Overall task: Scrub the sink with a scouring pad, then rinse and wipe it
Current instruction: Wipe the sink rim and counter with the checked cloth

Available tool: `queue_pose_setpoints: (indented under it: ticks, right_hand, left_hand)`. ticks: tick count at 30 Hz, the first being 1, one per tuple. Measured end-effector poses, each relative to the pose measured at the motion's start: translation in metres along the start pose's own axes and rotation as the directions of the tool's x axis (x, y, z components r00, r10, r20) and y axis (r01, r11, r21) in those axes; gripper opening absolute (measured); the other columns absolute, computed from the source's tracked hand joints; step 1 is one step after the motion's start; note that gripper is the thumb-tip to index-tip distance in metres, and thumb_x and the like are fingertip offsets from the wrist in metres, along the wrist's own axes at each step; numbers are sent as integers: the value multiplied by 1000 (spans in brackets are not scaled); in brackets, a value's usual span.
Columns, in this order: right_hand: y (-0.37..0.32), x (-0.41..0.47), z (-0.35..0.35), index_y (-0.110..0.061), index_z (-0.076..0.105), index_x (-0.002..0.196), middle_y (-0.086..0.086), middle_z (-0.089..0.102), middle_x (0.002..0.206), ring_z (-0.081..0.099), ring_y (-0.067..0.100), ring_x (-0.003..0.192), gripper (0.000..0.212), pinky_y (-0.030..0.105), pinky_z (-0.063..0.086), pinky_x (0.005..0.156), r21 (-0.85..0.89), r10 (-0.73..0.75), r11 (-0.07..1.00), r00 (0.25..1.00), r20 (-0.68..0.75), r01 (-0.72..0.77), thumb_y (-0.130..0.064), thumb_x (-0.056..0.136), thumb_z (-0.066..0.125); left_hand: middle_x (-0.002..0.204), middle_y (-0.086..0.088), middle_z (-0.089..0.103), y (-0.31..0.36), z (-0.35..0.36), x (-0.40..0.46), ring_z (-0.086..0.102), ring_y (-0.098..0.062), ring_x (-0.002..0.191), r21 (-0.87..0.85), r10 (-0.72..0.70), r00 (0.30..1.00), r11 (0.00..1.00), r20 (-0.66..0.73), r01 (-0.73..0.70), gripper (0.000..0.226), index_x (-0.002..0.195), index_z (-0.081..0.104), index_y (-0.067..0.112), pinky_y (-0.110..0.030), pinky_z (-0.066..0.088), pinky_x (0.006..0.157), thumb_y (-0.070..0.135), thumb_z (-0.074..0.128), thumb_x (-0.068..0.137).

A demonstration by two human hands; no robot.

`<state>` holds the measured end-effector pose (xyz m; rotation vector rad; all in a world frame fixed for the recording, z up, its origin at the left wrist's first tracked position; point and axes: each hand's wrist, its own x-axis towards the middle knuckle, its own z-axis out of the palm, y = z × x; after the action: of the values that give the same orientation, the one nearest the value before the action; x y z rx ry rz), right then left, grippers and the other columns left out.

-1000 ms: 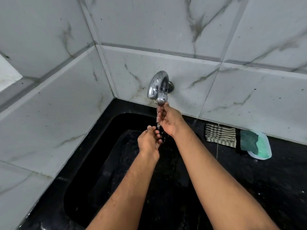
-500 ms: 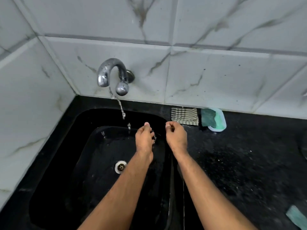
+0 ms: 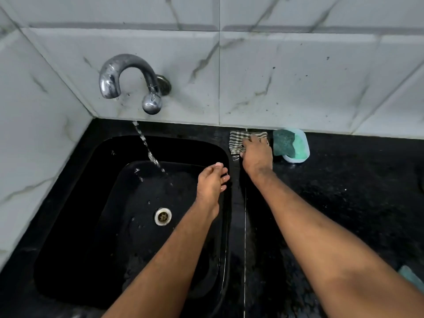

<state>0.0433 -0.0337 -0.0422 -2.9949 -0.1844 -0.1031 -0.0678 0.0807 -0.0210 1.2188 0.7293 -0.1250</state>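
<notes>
Scouring pad (image 3: 284, 143) in dish (image 3: 303, 149) beside checked cloth (image 3: 238, 140)

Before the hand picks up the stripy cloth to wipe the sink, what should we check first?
1. Right hand on the striped cloth: ok, fingers lie on it at the wall; whether they grip it, cannot tell.
2. Left hand free: ok, it hangs over the sink holding nothing.
3. Tap off: not ok, a thin stream of water falls into the sink.
4. Scouring pad put away: ok, it sits in its dish beside the cloth.
5. Drain clear: ok, nothing covers it.
6. Sink rinsed clean: cannot tell, black and wet.
</notes>
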Motion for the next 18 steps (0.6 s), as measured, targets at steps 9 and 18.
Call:
queue_pose_setpoints:
  ticks: [9, 18]
  right_hand:
    - [-9, -27, -30, -16, 74, 93, 1, 66, 90, 50, 24, 102, 12, 36, 49, 80, -77, -91, 993, 995, 28, 93, -21, 88, 64]
    - [-39, -108, -64, -22, 78, 90, -9, 74, 77, 69, 8, 74, 18, 21, 54, 72, 673, 46, 737, 998, 45, -64, -37, 82, 72]
  left_hand:
    - [121, -8, 71, -8, -8, -19, 68, -18, 100, -49, -37, 999, 998, -40, 35, 30, 126, 62, 13, -28, 51, 77, 31, 51, 105]
    - [113, -15, 74, 19, -10, -50, 73, -27, 102, -275, -33, 994, 960, 101, 59, 84, 125, 67, 5, -37, 61, 79, 76, 36, 93]
